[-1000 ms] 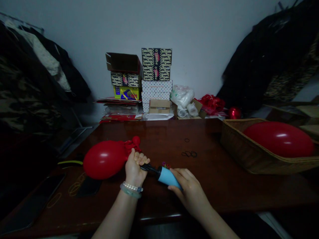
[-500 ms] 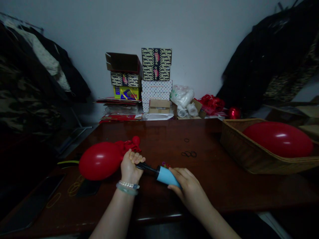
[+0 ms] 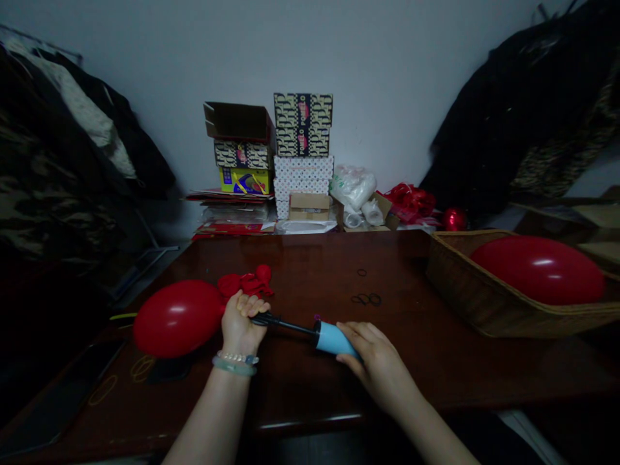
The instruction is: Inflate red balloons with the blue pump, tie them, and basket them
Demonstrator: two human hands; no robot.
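Note:
My left hand [image 3: 245, 323] is closed around the black end of a hand balloon pump [image 3: 334, 338] and the neck of a red balloon [image 3: 178, 318]. The balloon is partly filled and sticks out to the left of that fist. My right hand [image 3: 371, 355] grips the pump's light blue barrel, with a stretch of black rod showing between the two hands. The balloon's neck and the pump's tip are hidden in my left fingers. Behind that hand lie several limp red balloons [image 3: 247, 283] on the dark brown table [image 3: 310, 258].
A wicker basket [image 3: 465, 300] holding a big red balloon [image 3: 537, 268] stands at the right. Black rubber bands [image 3: 367, 299] lie mid-table, yellow ones [image 3: 142, 369] at the left near a dark phone-like slab [image 3: 62, 387]. Stacked boxes [image 3: 303, 126] line the wall.
My left hand and the balloon have shifted left, while my right hand has moved slightly right. More of the pump's black rod shows between them.

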